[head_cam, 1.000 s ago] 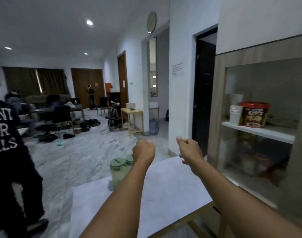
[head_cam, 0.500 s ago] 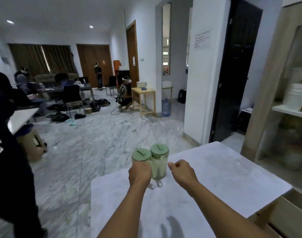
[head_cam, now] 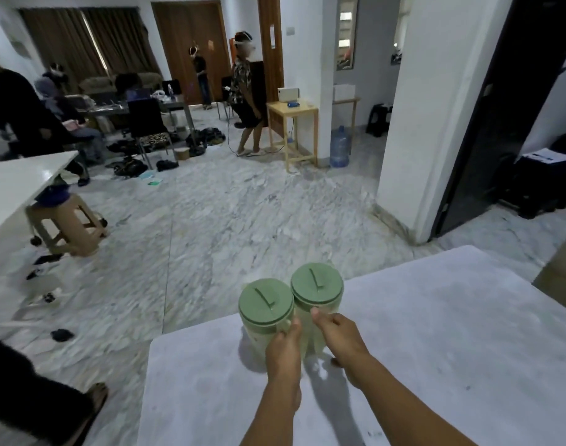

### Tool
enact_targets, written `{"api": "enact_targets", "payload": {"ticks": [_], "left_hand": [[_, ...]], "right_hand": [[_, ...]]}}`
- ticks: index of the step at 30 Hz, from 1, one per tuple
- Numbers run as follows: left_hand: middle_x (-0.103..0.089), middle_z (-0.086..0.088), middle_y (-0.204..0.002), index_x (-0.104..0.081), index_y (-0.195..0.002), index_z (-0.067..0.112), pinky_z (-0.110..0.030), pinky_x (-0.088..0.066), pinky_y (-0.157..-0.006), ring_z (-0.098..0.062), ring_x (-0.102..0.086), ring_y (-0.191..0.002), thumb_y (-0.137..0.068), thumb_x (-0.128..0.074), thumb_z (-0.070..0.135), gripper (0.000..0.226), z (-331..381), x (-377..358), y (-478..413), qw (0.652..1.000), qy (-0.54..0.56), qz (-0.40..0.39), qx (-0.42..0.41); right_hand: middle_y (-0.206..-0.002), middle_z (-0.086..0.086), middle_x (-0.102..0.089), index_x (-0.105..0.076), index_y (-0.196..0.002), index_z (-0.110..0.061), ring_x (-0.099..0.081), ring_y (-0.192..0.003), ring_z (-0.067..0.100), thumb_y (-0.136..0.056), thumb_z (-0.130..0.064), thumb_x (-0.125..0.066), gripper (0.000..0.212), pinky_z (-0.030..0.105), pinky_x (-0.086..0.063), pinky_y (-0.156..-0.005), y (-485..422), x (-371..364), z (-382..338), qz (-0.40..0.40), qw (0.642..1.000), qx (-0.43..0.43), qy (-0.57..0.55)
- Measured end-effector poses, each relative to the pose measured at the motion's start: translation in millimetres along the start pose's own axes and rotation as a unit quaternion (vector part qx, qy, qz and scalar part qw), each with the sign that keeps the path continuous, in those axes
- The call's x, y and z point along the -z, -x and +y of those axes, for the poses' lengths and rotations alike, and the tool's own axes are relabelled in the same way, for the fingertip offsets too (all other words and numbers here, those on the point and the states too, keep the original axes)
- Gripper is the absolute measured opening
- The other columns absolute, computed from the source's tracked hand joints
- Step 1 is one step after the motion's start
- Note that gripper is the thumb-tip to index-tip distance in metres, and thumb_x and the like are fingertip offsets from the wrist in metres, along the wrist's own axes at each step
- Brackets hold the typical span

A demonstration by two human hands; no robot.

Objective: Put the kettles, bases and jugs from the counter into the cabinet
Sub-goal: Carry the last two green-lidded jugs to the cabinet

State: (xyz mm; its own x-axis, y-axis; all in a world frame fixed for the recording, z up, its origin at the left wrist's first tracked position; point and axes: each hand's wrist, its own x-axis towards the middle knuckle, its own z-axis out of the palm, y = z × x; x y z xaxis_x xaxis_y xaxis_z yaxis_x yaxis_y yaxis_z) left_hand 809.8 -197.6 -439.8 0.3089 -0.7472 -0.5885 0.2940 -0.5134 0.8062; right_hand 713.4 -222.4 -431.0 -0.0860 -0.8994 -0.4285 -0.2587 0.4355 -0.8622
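Observation:
Two pale jugs with green lids stand side by side at the far edge of the white counter. The left jug has its handle toward me, and my left hand is closed around that handle. The right jug touches the left one; my right hand grips its handle from the near side. Both jugs look upright on the counter. The cabinet is out of view except for a wooden edge at the far right.
Beyond the counter lies a marble floor. A white table and a brown stool stand at the left. A person's dark leg is close at the lower left. Other people stand and sit farther back. A white pillar and dark doorway are at the right.
My view has swung left and down, away from the cabinet shelves to the counter. Both hands have dropped to the two jugs and closed on their handles.

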Motion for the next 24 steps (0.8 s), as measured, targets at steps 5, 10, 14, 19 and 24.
{"api": "enact_targets", "payload": {"ticks": [5, 10, 14, 19, 24], "left_hand": [[-0.069, -0.01, -0.085, -0.069, -0.083, 0.008, -0.035, -0.051, -0.078, -0.029, -0.064, -0.084, -0.096, -0.054, 0.033, 0.033, 17.7, 8.0, 5.8, 0.988, -0.105, 0.056, -0.099], [-0.074, -0.017, -0.088, -0.071, -0.075, 0.008, -0.049, -0.056, -0.084, -0.035, -0.069, -0.087, -0.085, -0.054, 0.045, 0.041, 41.0, 16.0, 15.5, 0.978, -0.158, 0.005, -0.136], [-0.072, -0.016, -0.094, -0.072, -0.09, 0.006, -0.046, -0.056, -0.086, -0.034, -0.067, -0.089, -0.089, -0.053, 0.036, 0.035, 76.4, 2.4, 94.0, 0.961, -0.166, -0.078, -0.205], [-0.069, -0.014, -0.093, -0.068, -0.081, 0.011, -0.047, -0.053, -0.087, -0.032, -0.065, -0.089, -0.089, -0.051, 0.029, 0.026, 85.4, -26.9, 216.6, 0.925, -0.15, -0.232, -0.26], [-0.07, -0.009, -0.091, -0.062, -0.07, 0.019, -0.05, -0.055, -0.09, -0.032, -0.066, -0.091, -0.084, -0.052, 0.028, 0.019, 73.4, -64.7, 342.8, 0.878, -0.121, -0.367, -0.281]], "right_hand": [[-0.102, 0.016, -0.071, -0.069, -0.096, -0.004, -0.065, -0.098, 0.033, -0.096, -0.041, -0.053, 0.04, 0.047, -0.054, -0.091, -8.5, -9.6, 2.3, 0.049, 0.999, 0.015, 0.001], [-0.091, 0.017, -0.069, -0.064, -0.083, 0.0, -0.056, -0.076, 0.026, -0.096, -0.038, -0.055, 0.041, 0.035, -0.044, -0.072, 33.6, 14.4, -14.1, 0.119, 0.992, 0.028, -0.04], [-0.098, 0.017, -0.072, -0.067, -0.093, 0.0, -0.06, -0.081, 0.028, -0.097, -0.039, -0.054, 0.042, 0.034, -0.046, -0.072, 108.5, 57.1, -34.4, 0.204, 0.974, 0.068, -0.078], [-0.102, 0.018, -0.073, -0.068, -0.098, -0.001, -0.067, -0.094, 0.034, -0.095, -0.042, -0.054, 0.043, 0.036, -0.05, -0.074, 229.6, 125.7, -34.8, 0.332, 0.933, 0.093, -0.107], [-0.1, 0.02, -0.074, -0.071, -0.088, -0.003, -0.069, -0.098, 0.038, -0.095, -0.04, -0.058, 0.04, 0.045, -0.057, -0.084, 350.7, 205.9, -25.4, 0.464, 0.87, 0.095, -0.138]]}}
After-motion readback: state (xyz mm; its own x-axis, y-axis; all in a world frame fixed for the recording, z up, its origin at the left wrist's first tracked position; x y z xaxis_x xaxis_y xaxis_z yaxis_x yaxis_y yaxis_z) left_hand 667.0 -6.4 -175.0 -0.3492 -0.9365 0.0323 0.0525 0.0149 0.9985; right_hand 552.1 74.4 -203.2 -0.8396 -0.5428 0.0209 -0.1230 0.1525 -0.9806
